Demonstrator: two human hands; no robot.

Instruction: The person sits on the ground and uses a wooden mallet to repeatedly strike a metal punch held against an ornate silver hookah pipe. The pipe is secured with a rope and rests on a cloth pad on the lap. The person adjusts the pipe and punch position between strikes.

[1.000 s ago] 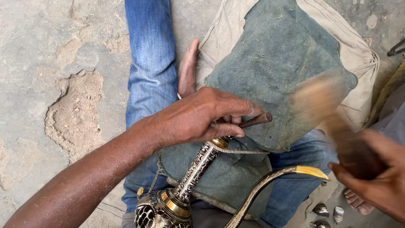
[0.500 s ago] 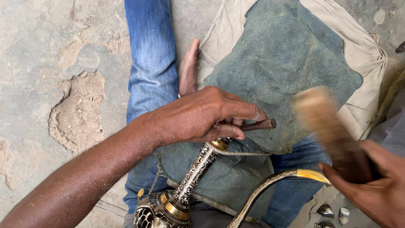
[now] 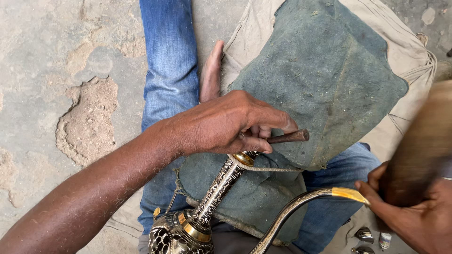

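Observation:
My left hand [image 3: 230,124] grips a dark metal chisel [image 3: 292,137], its blunt end pointing right, its tip pressed at the top of an engraved brass vessel neck [image 3: 220,183]. The vessel's patterned body [image 3: 179,233] rests in my lap, and its curved spout [image 3: 306,202] with a gold tip arcs to the right. My right hand [image 3: 414,211] holds a wooden mallet [image 3: 421,141], raised and blurred at the right edge, apart from the chisel.
A grey-green cloth pad [image 3: 329,70] over a beige sack [image 3: 414,51] lies across my jeans-clad legs [image 3: 169,66]. A bare foot [image 3: 211,70] shows beside it. Small shiny metal pieces [image 3: 372,237] lie bottom right. Cracked concrete floor [image 3: 61,94] spreads left.
The mallet in my right hand has swung up and to the right, away from the chisel. My left hand and the chisel have stayed put.

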